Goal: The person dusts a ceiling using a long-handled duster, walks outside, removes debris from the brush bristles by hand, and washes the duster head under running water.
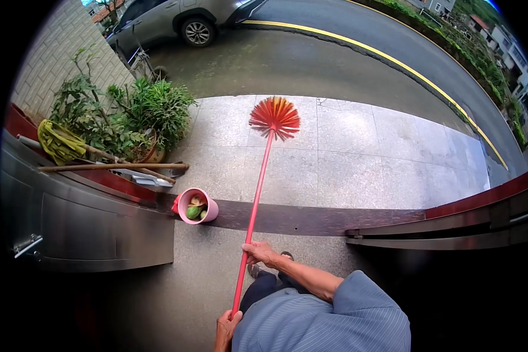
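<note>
My right hand [260, 253] is wrapped around the middle of the red handle of a long cobweb brush [257, 196]. Lower down, at the bottom edge of the view, my left hand [226, 327] grips the handle near its end, with part of the hand cut off. The handle points forward and slightly right, away from my body. Its round head of red and orange bristles [274, 117] is over the pale tiles beyond the doorway; whether it touches them I cannot tell.
A pink bucket [212, 209] holding green scraps stands by the dark threshold [287, 219]. Metal doors [100, 214] flank the doorway. Left outside are potted plants [149, 108], wooden poles [114, 166] and a yellow-green cloth [60, 142]. A car [185, 17] stands beside the road.
</note>
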A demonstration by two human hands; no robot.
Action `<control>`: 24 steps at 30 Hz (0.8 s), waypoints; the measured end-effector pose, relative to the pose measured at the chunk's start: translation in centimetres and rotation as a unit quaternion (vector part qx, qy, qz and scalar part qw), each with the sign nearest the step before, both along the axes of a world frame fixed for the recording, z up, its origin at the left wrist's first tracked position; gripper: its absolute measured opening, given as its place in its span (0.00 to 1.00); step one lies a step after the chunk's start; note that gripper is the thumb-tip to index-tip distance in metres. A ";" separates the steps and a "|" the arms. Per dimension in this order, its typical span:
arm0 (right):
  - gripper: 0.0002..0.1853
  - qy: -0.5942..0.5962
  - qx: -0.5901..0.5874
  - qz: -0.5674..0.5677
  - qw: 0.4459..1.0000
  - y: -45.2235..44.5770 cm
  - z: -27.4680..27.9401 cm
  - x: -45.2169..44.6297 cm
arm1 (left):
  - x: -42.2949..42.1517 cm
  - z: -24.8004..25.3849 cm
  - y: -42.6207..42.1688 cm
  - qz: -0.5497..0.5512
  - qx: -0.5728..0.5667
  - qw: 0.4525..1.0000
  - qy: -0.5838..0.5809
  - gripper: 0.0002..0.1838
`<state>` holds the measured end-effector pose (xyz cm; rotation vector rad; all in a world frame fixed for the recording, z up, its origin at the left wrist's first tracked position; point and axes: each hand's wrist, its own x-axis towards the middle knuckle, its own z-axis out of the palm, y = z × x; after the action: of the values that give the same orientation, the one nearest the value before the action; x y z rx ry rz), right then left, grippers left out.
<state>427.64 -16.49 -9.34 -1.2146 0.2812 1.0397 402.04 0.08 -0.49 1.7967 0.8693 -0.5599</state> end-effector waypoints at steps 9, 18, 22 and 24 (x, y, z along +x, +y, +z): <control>0.18 -0.054 0.038 -0.031 0.997 -0.3 0.3 3.4 | 5.0 0.0 -0.2 -0.048 0.057 0.997 -0.016 0.24; 0.20 -0.066 0.053 0.017 0.996 2.0 0.6 7.4 | 15.8 -3.9 1.5 -0.050 -0.043 0.995 -0.073 0.25; 0.20 -0.086 0.033 -0.008 0.996 3.4 -0.3 12.0 | 24.3 2.7 -1.1 -0.129 0.002 0.984 -0.123 0.18; 0.20 -0.096 0.024 -0.026 0.995 2.9 0.3 14.7 | 26.6 2.5 -0.6 -0.061 -0.025 0.986 -0.156 0.18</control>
<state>442.38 -13.61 -9.03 -1.2465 0.1367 0.8730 428.61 -0.49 2.02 1.8386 0.5305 -0.3602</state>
